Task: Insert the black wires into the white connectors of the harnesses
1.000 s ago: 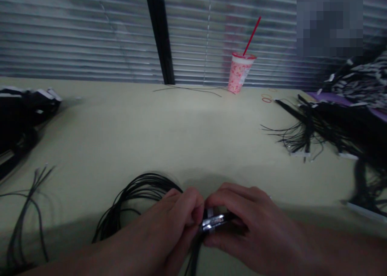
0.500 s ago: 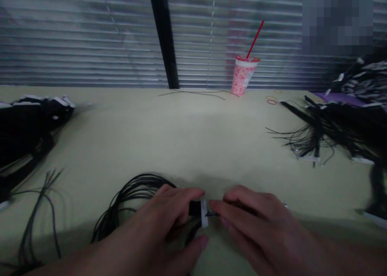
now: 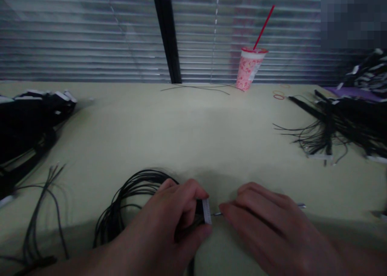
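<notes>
Slatted blinds [image 3: 90, 38] back the pale table [image 3: 151, 134]. Reference point: white connector [image 3: 207, 211], pinched in the left hand's [image 3: 167, 221] narrow grip, which partly hides black wires [image 3: 130, 187] left of the connector. Just right of it, the right hand [image 3: 269, 225] grips a slender metal-tipped piece [image 3: 217, 214], mostly covered; whether it touches is unclear. Beyond the connector, a pink cup [image 3: 246, 70] bears an illegible pale label [image 3: 255, 70].

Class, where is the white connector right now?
In the head view, the white connector sits low, just right of centre, held in the left hand, with the right hand to its right.
</notes>
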A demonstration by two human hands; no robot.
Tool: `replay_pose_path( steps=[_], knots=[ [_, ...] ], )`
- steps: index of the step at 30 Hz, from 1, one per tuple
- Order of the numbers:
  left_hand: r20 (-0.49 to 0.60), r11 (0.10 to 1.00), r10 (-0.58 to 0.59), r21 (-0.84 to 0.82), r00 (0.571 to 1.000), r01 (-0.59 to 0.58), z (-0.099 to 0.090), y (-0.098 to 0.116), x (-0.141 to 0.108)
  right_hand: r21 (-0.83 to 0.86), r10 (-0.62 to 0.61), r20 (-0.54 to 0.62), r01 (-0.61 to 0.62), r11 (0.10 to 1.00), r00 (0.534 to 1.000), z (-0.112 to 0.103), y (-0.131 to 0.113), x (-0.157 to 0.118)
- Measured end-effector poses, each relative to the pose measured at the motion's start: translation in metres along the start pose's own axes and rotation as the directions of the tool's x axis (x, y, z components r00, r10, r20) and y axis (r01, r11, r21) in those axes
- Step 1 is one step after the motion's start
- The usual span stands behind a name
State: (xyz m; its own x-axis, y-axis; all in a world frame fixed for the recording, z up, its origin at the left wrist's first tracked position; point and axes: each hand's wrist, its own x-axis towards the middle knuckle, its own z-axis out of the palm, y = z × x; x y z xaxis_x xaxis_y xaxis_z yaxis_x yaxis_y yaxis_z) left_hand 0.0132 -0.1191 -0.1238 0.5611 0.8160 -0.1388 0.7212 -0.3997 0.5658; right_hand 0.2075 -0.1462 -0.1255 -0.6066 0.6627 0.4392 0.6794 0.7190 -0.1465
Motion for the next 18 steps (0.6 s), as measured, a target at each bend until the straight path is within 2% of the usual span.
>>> replay_pose_path(
  steps=[8,14,18],
  knots=[
    [-0.004,1.000,0.016,-0.016,1.000,-0.016,0.0014,-0.0021,-0.0005,-0.050,-0.029,-0.055,0.027,0.998,0.998,-0.0008,0.0011,0.0026],
    [-0.016,0.999,-0.005,-0.040,1.000,0.004,0.0006,0.0006,-0.0001,-0.018,0.003,0.043,-0.002,1.000,0.999,-0.0005,0.0019,0.0028],
    [-0.006,0.998,0.022,-0.057,1.000,-0.022,-0.0021,0.0022,0.0015,0.007,-0.017,0.046,0.017,1.000,0.999,-0.0017,0.0016,0.0004]
  ],
)
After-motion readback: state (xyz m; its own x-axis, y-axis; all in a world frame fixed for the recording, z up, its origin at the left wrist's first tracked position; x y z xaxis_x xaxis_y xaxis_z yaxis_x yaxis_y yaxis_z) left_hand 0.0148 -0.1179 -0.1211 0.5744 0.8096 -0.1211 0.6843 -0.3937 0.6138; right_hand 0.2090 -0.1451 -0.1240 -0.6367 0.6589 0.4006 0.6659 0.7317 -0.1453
